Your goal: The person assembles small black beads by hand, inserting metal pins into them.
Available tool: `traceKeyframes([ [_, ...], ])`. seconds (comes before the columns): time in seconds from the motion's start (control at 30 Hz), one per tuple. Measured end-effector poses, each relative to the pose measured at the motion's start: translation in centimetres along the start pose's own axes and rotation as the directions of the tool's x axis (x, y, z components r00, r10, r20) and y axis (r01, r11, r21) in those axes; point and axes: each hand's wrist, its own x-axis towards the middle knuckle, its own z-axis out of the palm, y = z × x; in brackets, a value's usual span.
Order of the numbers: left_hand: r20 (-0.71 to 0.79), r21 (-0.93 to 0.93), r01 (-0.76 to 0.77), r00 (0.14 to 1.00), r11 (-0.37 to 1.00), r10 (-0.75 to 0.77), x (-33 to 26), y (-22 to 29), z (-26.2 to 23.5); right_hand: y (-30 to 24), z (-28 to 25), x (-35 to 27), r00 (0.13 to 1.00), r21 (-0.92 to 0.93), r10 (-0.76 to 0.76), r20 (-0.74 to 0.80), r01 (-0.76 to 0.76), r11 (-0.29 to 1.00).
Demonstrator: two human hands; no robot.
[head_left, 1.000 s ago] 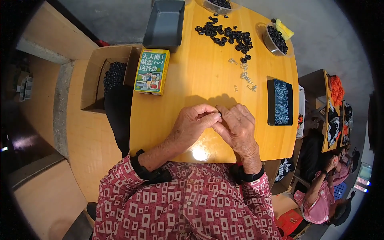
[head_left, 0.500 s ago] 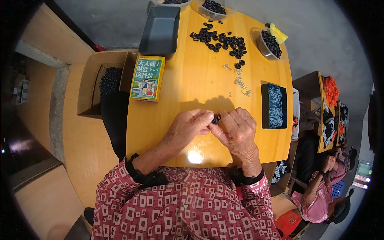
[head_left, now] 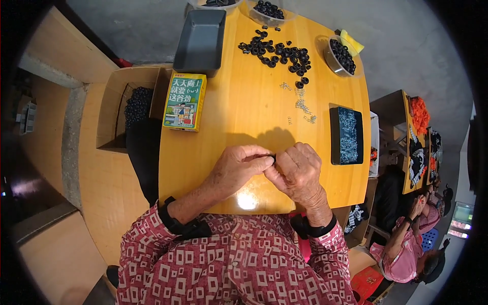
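Observation:
Between my two hands, above the near part of the yellow table, is a small black part, mostly covered by my fingers. My left hand pinches it from the left with thumb and fingertips. My right hand is closed on it from the right, fingers curled and thumb pressed in. Farther back lie loose black ring-like parts in a scattered group. Nearer than these is a sprinkling of tiny silvery pieces. A black tray at the right holds many more small silvery pieces.
At the left stand a yellow-green box and an empty grey tray. Clear bowls of black parts line the far side. A cardboard carton of black pieces stands beyond the left edge. Another person sits at the right.
My hands have drawn closer around the black part, which now shows less. The right fingers have curled further over it. The view has shifted slightly.

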Motion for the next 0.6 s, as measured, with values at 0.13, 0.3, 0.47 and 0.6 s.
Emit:
traceKeyframes([
  [0.13,-0.157,-0.192,-0.022,0.987,0.981,-0.009,0.2,0.6,0.5,-0.4,-0.3,0.5,0.998,0.01,0.06,-0.028,-0.06,0.998],
  [0.3,-0.078,-0.155,-0.089,0.994,0.984,0.078,0.8,0.7,1.2,-1.2,0.4,0.7,0.995,0.054,0.024,-0.1,-0.019,0.998],
  [0.47,-0.038,-0.125,-0.182,0.983,0.975,0.179,1.3,0.6,1.9,-1.1,2.3,0.7,0.994,0.19,-0.028,-0.108,0.048,0.981],
  [0.6,-0.004,-0.183,-0.2,0.979,0.963,0.203,1.5,0.7,2.6,-1.1,2.4,0.4,0.992,0.217,0.002,-0.126,0.026,0.976],
])
